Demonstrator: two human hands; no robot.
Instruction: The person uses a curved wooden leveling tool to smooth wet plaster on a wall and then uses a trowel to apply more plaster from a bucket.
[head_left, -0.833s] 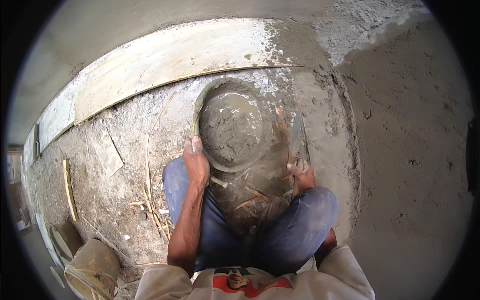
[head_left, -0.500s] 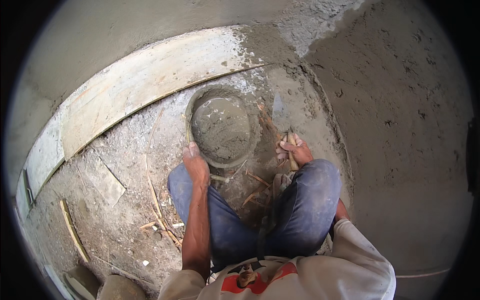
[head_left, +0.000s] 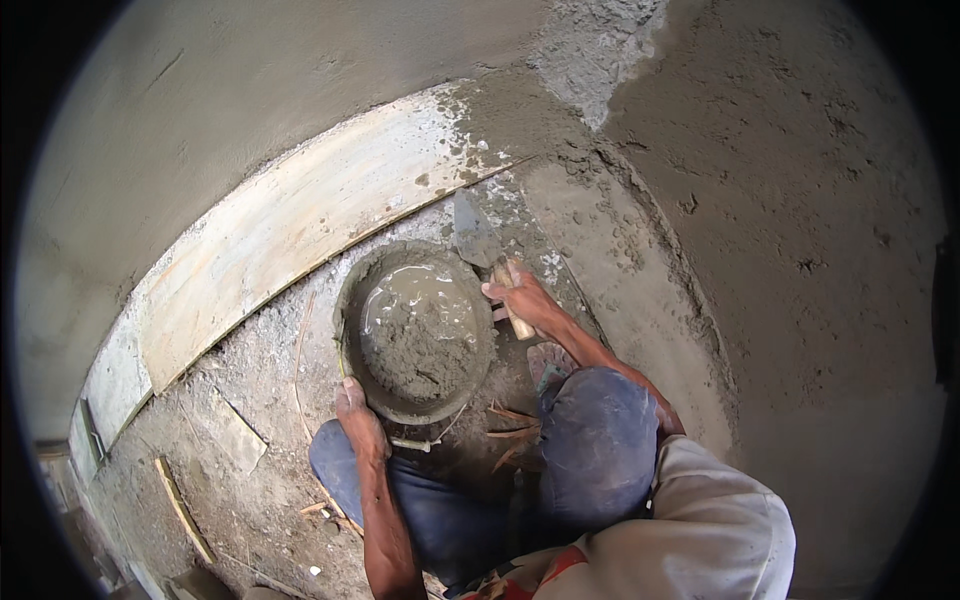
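A round bucket (head_left: 478, 365) of wet grey mortar (head_left: 415, 345) stands in front of my knees. At its near left rim, my left hand (head_left: 360, 415) is closed on the edge. My right hand (head_left: 525, 300) is wrapped round the wooden handle of a trowel (head_left: 475, 232), just beyond the bucket's right side. The flat metal blade points away from me, past the far right rim. Part of the handle shows below my fist. The bucket's wire bail with its pale grip (head_left: 410, 443) hangs at the near side.
Pale boards (head_left: 290, 240) lie along the base of the far left wall. Wet-plastered wall (head_left: 790, 230) rises on the right. Wood splinters (head_left: 512, 430), a stick (head_left: 185, 510) and a flat broken piece (head_left: 235, 430) litter the rough ground.
My right hand has carried the trowel leftward from near my right knee to the bucket's side. The view has shifted, and the bucket sits lower and further left in it. My left hand keeps its hold.
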